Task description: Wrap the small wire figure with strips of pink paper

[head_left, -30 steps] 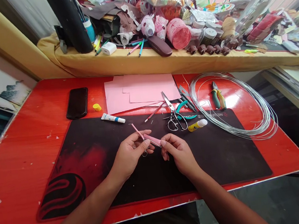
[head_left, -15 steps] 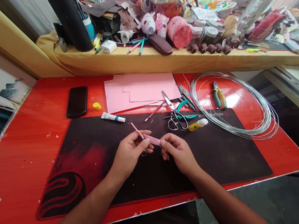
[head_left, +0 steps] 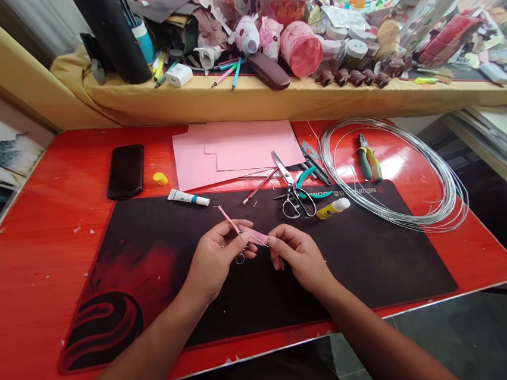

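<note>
My left hand (head_left: 217, 256) is closed around a thin pink rod (head_left: 228, 218) that sticks out past the fingers, and a small metal ring handle (head_left: 240, 258), likely of a clamp, hangs below it. A pink paper strip (head_left: 253, 235) spans the gap between my hands. My right hand (head_left: 298, 255) pinches the strip's far end between thumb and fingers. Both hands hover over the black desk mat (head_left: 317, 291), and the fingers hide where the rod and strip meet the clamp.
Above the mat lie pink paper sheets (head_left: 235, 147), steel scissors (head_left: 292, 189), green-handled pliers (head_left: 369, 164), a wire coil (head_left: 393, 176), a glue stick (head_left: 333, 208), a white tube (head_left: 188, 197) and a phone (head_left: 125, 172). A cluttered shelf (head_left: 244, 98) runs along the back.
The whole scene sits slightly higher and further left as my head has moved. My hands keep the same grip on the pink pieces.
</note>
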### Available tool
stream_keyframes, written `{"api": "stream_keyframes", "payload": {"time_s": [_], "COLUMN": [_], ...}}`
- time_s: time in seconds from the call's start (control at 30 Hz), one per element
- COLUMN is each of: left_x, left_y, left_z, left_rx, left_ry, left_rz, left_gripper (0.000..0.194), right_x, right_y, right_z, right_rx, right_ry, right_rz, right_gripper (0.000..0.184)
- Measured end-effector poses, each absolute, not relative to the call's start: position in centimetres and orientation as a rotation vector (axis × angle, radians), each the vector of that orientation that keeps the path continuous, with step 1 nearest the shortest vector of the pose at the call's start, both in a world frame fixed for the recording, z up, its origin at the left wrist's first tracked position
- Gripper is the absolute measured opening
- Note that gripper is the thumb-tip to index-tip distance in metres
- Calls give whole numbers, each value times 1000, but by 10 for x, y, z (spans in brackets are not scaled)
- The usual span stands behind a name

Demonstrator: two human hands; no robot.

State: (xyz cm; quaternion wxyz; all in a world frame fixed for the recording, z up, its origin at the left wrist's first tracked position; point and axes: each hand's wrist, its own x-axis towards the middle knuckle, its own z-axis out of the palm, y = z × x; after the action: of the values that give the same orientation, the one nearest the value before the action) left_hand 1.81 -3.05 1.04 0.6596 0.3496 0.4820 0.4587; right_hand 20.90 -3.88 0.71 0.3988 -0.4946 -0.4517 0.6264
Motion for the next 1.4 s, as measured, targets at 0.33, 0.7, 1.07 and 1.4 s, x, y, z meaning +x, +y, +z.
{"api": "stream_keyframes", "payload": {"time_s": [0.33, 0.7, 1.07, 1.4], "left_x": [20, 17, 16, 19], "left_y": [-30, -29, -29, -29], "left_z": [15, 9, 11, 13], "left_rx": [808, 850, 844, 845], "left_ry": [1103, 1127, 1116, 1133], "left_rz": [1033, 1025, 1027, 1013], "left_gripper": [34, 29, 31, 35], "right_x": [209, 209, 210, 208], "right_y": [-38, -39, -38, -37], "right_z": [8, 7, 7, 5], "right_rx": [-1254, -1240, -1233, -1260], "right_ry": [-1156, -1170, -1188, -1173], "right_rz": [1598, 1600, 1584, 1580], "right_gripper": [34, 33, 34, 35]}}
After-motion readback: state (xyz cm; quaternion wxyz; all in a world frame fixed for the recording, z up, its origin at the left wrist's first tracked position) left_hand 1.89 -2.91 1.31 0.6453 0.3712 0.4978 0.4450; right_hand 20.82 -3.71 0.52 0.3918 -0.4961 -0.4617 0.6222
